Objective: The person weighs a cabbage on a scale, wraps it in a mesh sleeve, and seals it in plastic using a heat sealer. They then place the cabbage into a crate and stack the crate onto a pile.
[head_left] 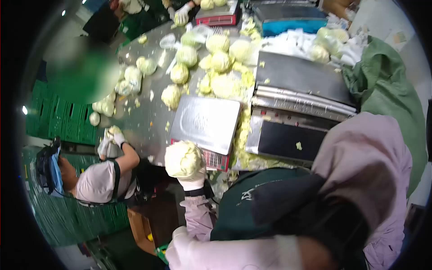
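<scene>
A pale cabbage head [183,159] rests in my white-gloved left hand [192,181], whose fingers are mostly hidden beneath it. It is held by the near edge of a weighing scale [207,121], partly covering the scale's red keypad side. The scale's metal plate bears nothing. Beyond it lie several more cabbages [179,73], some wrapped in clear film, among loose leaf scraps. My right hand does not show; only a pale pink sleeve [364,144] appears on that side.
Right of the scale stands a film-wrapping machine [292,139] with a black plate. A green sack [391,85] hangs beyond it. To the left, a co-worker [101,180] in white gloves handles something at the metal table [141,117]. Green crates [67,121] are stacked behind. Another gloved hand [182,15] works across the table.
</scene>
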Demonstrator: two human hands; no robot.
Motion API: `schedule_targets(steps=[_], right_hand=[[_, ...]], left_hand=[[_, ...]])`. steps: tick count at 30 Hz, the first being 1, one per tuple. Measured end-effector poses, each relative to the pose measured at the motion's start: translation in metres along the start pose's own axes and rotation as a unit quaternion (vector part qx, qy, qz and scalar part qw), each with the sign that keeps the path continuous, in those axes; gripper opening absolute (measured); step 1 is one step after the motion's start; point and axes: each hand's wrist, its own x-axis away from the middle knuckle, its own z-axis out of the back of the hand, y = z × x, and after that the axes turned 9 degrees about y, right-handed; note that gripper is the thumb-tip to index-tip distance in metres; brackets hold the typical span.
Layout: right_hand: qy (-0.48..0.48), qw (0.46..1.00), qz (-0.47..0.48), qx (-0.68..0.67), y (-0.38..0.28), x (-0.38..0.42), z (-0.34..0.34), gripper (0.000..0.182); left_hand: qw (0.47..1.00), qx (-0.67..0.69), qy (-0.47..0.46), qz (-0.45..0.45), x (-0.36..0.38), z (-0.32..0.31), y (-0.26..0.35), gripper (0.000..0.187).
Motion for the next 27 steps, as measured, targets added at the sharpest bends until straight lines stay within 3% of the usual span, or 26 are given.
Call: schedule_targets(steps=[1, 2, 3, 4, 5, 6, 7, 10, 14, 15, 16, 19, 22, 27], right_hand=[[-0.020, 0.999, -0.019, 0.039, -0.001, 0.000, 0.012, 0.029], [-0.037, 0.996, -0.032, 0.079, -0.005, -0.003, 0.021, 0.029], [-0.058, 0.991, -0.047, 0.114, -0.009, -0.003, 0.031, 0.030], [-0.080, 0.983, -0.064, 0.149, -0.013, -0.004, 0.042, 0.031], [-0.109, 0.973, -0.085, 0.184, -0.017, -0.005, 0.051, 0.032], [-0.141, 0.960, -0.111, 0.215, -0.021, -0.004, 0.061, 0.032], [-0.182, 0.946, -0.135, 0.234, -0.026, -0.005, 0.069, 0.033], [-0.003, 0.926, -0.204, 0.317, -0.038, 0.016, 0.062, 0.035], [0.220, 0.883, -0.234, 0.343, -0.051, 0.030, 0.030, 0.040], [0.237, 0.877, -0.228, 0.350, -0.050, 0.028, 0.027, 0.042], [0.100, 0.847, -0.278, 0.442, -0.057, 0.014, 0.044, 0.035], [0.103, 0.887, -0.204, 0.401, -0.062, 0.011, 0.066, 0.035], [0.134, 0.885, -0.178, 0.409, -0.054, 0.031, 0.109, 0.035], [0.203, 0.723, -0.376, 0.544, 0.024, 0.125, 0.225, 0.035]], left_hand=[[0.999, 0.014, -0.026, -0.030, -0.004, -0.006, -0.001, 0.049], [0.968, 0.229, -0.022, 0.099, -0.004, -0.013, 0.008, 0.052], [0.877, 0.430, -0.021, 0.214, -0.009, -0.019, 0.022, 0.055], [0.958, 0.266, 0.033, 0.101, -0.019, -0.014, 0.034, 0.055], [0.993, 0.087, 0.084, -0.010, -0.029, -0.008, 0.038, 0.055], [0.993, 0.069, 0.094, -0.032, -0.034, -0.008, 0.041, 0.054], [0.987, 0.135, 0.081, -0.006, -0.041, -0.012, 0.045, 0.054], [0.960, 0.269, 0.054, 0.056, -0.059, -0.022, 0.052, 0.054], [0.942, 0.323, 0.036, 0.086, -0.074, -0.026, 0.057, 0.053], [0.938, 0.330, 0.030, 0.098, -0.073, -0.024, 0.056, 0.052], [0.935, 0.337, 0.027, 0.104, -0.074, -0.023, 0.056, 0.052], [0.927, 0.353, 0.008, 0.124, -0.071, -0.022, 0.059, 0.052], [0.912, 0.384, 0.000, 0.141, -0.075, -0.017, 0.052, 0.051], [0.902, 0.404, -0.019, 0.150, -0.088, -0.013, 0.057, 0.050]])
